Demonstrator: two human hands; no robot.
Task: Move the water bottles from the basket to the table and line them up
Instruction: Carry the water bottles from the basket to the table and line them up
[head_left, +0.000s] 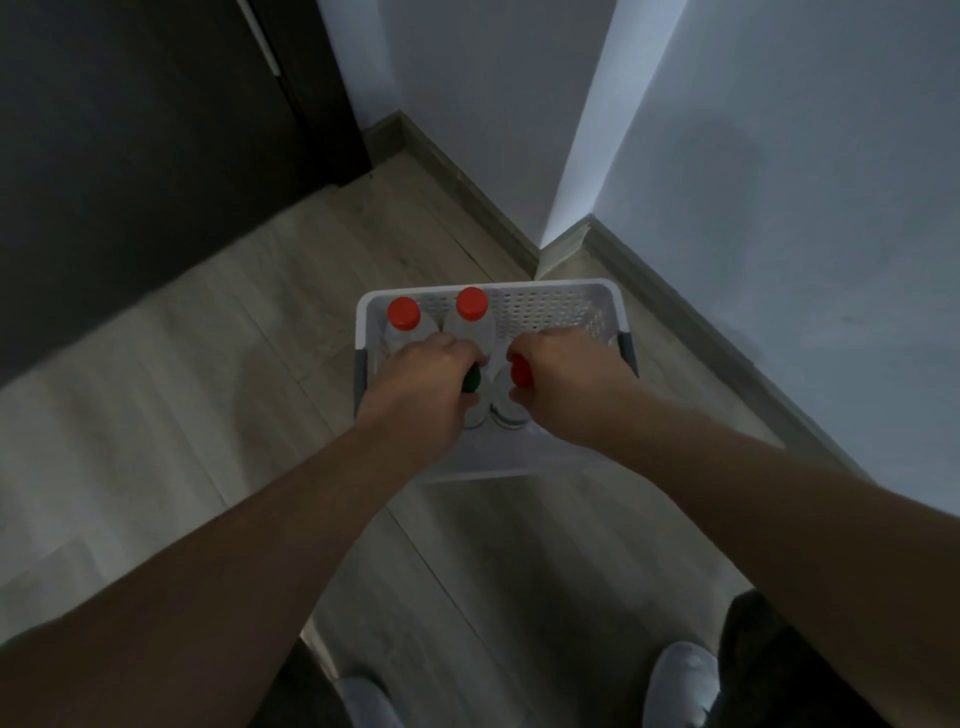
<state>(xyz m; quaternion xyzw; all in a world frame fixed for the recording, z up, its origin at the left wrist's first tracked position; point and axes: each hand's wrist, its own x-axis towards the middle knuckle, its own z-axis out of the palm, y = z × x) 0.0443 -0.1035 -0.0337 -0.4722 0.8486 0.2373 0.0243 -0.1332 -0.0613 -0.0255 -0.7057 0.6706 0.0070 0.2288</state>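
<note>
While both arms reach down into frame centre, the parts read left to right as follows.

Dark cabinet (130, 156): upper left, beside the wood-plank floor (156, 389).
White perforated plastic basket (566, 291): centre, on the floor, against the wall corner.
Two red-capped clear water bottles (404, 314): basket's far-left part, upright, untouched.
Left hand (431, 371): closed around the green-capped bottle (471, 383).
Right hand (563, 371): closed around the near red-capped bottle (520, 373).
Axis: every bottle stands vertical, cap toward the camera; each held bottle lies directly beneath its hand, so the likely lift is straight up.
Table: not in view.
</note>
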